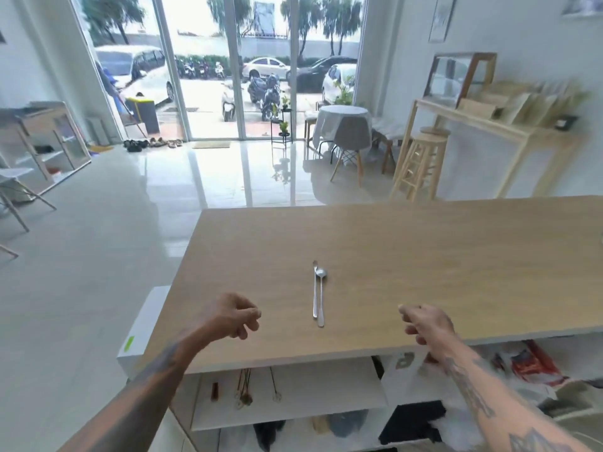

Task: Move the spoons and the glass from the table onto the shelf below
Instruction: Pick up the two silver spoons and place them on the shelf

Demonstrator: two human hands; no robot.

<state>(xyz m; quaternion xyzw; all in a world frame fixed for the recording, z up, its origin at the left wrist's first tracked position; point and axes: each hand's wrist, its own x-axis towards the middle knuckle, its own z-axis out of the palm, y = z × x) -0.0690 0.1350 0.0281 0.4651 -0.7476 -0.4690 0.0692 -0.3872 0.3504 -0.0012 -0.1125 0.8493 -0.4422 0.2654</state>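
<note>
Left hand [233, 316]: grip loosely curled, holding nothing, above the worktop's [424, 256] near edge. Right hand [424, 324]: likewise half-curled, empty. Spoons [318, 293]: two, side by side and touching, between the hands, handles toward the person, bowls away; left hand slightly nearer. Glass: not visible. Shelf [293, 396]: directly below the near edge, partly occupied, open room centre-right.

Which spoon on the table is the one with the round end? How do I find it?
Find the big wooden table. Near its front edge, between the two hands, lie two metal pieces side by side. The spoon is the right one, with a round bowl; its neighbour has a narrow tip.
</note>
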